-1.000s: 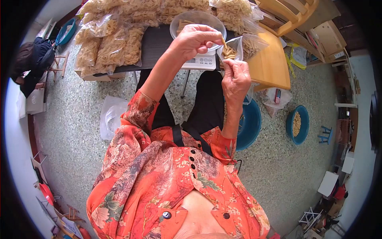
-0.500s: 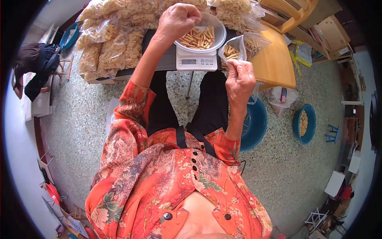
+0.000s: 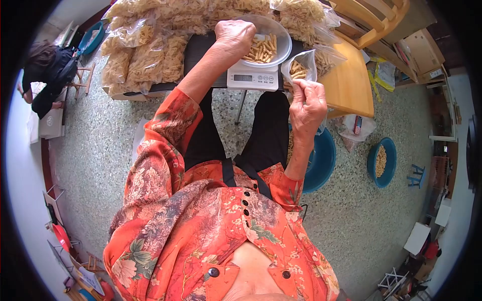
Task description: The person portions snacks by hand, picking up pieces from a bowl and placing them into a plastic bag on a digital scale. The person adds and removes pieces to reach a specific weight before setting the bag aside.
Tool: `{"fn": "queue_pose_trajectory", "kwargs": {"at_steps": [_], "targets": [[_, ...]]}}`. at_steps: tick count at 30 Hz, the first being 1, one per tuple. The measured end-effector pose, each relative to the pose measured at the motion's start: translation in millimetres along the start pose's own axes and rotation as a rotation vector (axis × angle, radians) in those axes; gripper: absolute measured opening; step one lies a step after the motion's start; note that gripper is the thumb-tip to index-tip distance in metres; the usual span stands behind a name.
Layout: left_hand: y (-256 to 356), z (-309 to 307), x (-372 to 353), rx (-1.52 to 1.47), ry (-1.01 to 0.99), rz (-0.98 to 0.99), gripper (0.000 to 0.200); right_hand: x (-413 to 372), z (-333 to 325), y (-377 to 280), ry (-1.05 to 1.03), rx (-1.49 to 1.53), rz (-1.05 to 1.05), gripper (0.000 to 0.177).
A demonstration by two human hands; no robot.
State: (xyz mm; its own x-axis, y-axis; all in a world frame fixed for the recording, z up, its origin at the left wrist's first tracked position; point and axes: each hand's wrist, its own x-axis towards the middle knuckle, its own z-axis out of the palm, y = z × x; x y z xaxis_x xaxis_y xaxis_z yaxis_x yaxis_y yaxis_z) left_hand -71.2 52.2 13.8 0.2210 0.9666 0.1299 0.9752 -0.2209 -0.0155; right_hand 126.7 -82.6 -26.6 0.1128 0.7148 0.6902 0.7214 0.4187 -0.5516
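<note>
A clear round bowl (image 3: 284, 46) holding short tan sticks (image 3: 262, 49) rests on the white digital scale (image 3: 252, 79). My left hand (image 3: 235, 37) reaches over the bowl's left side, fingers curled down and hidden behind the hand's back. Just right of the scale, my right hand (image 3: 307, 103) pinches the edge of a small clear plastic bag (image 3: 307, 60). The bag is open at the top and has several of the same sticks inside.
Filled plastic bags (image 3: 148, 60) are stacked across the table behind and left. A wooden chair (image 3: 351, 85) stands at the right. Blue tubs (image 3: 324, 160) are on the floor. At the far left, another person (image 3: 52, 70) bends forward.
My left hand has lowered and is now at the bowl's left side. The bag in my right hand has shifted slightly right. The other person's arm has moved.
</note>
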Motion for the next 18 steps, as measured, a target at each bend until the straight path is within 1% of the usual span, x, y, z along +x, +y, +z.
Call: {"fn": "queue_pose_trajectory", "kwargs": {"at_steps": [2, 4, 7, 11, 13, 14, 16, 17, 18], "targets": [[1.3, 1.1, 0.5, -0.001, -0.024, -0.010, 0.015, 0.5, 0.1, 0.8, -0.004, -0.004, 0.001, 0.009], [2.0, 4.0, 0.2, -0.036, 0.017, -0.044, 0.016, -0.1, 0.9, 2.8, 0.001, -0.004, -0.002, 0.009], [2.2, 4.4, 0.4, -0.084, 0.016, -0.079, 0.017, -0.2, 0.3, 3.3, -0.005, -0.014, -0.010, 0.009], [-2.7, 0.1, -5.0, -0.141, 0.051, -0.065, 0.017, 0.2, -0.1, 1.7, -0.011, -0.030, -0.008, 0.008], [-7.2, 3.8, -7.8, -0.243, 0.170, -0.046, 0.019, -0.4, 0.8, 2.3, -0.015, -0.018, -0.004, 0.008], [-9.9, 5.0, -8.1, -0.242, 0.171, -0.045, 0.019, -0.9, 1.6, 3.0, -0.013, -0.019, -0.005, 0.008], [-14.1, 5.8, -8.9, -0.677, 0.026, 0.044, 0.024, -1.8, 3.4, 4.7, -0.022, -0.001, 0.009, 0.008], [-14.6, 7.2, -10.1, -0.677, 0.027, 0.047, 0.024, -2.3, 4.1, 5.7, -0.020, -0.003, 0.009, 0.008], [-13.9, 6.1, -13.0, -1.082, -0.124, 0.065, 0.024, -2.4, 4.8, 5.8, -0.021, 0.004, 0.007, 0.008]]}}
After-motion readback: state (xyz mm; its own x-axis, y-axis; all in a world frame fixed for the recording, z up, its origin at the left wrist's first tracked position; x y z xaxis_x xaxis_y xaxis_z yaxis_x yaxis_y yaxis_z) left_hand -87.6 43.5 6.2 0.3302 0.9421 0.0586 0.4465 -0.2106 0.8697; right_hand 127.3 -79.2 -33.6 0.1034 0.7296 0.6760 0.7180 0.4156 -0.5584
